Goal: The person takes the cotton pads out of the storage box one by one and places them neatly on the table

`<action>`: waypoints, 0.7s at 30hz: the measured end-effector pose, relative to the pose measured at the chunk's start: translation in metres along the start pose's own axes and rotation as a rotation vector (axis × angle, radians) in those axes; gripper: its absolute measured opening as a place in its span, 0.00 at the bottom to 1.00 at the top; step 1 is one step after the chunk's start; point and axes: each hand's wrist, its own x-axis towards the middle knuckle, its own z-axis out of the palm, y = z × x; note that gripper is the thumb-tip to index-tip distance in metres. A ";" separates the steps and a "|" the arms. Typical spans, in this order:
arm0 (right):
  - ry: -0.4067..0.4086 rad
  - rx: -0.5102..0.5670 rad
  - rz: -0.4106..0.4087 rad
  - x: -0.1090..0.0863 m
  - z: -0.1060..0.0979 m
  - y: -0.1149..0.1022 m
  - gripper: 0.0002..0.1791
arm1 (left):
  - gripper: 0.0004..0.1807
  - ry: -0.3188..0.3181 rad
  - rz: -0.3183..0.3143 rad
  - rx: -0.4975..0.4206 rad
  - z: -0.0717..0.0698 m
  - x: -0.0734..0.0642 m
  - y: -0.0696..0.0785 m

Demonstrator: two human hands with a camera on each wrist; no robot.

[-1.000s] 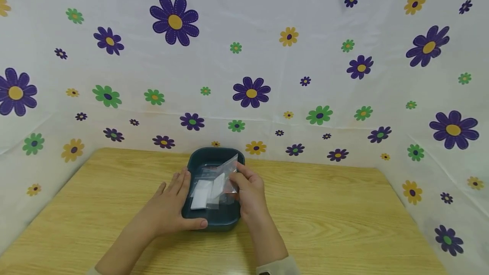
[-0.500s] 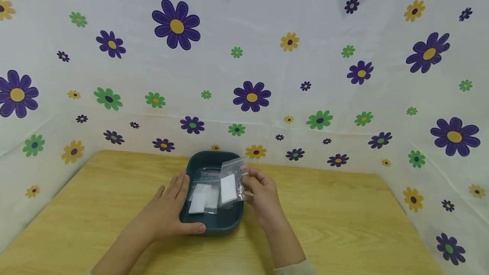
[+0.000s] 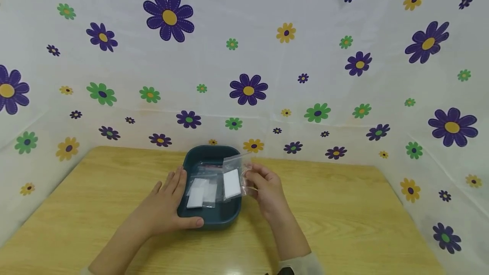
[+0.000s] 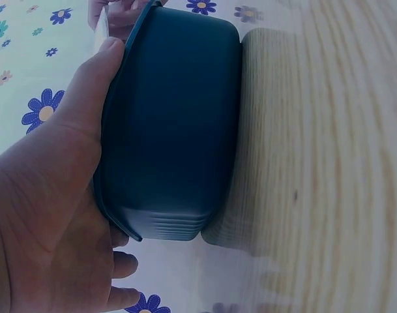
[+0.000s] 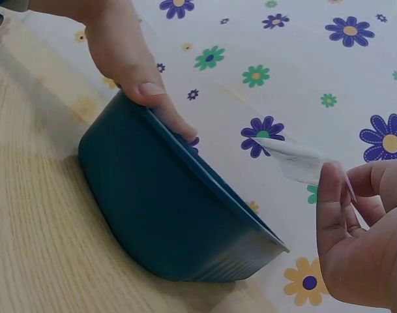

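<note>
A dark teal plastic basin (image 3: 220, 220) stands on the table. My left hand (image 3: 163, 209) rests on its left and front rim, fingers straight and thumb spread along the front edge. In the left wrist view, that hand (image 4: 51, 163) lies against the rim of the basin (image 4: 175, 117). Between thumb and fingers, my right hand (image 3: 270, 192) pinches the edge of a small clear plastic bag (image 3: 231, 183) with a white flat piece inside, over the basin's right rim. More clear bags (image 3: 195, 197) with white pieces lie in the basin. The right wrist view shows the pinched bag (image 5: 296, 163) edge-on.
The wood-grain table (image 3: 344, 220) stretches out on both sides of the basin. Behind it and at the sides hangs a white sheet (image 3: 321, 16) printed with purple, green and yellow flowers.
My right hand has drawn the bag up and rightward off the others, and it has turned so its white piece faces the camera. My left hand has stayed on the rim.
</note>
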 end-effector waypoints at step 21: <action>0.044 0.054 0.006 0.001 -0.020 -0.016 0.18 | 0.77 0.001 0.000 -0.013 -0.004 0.001 0.003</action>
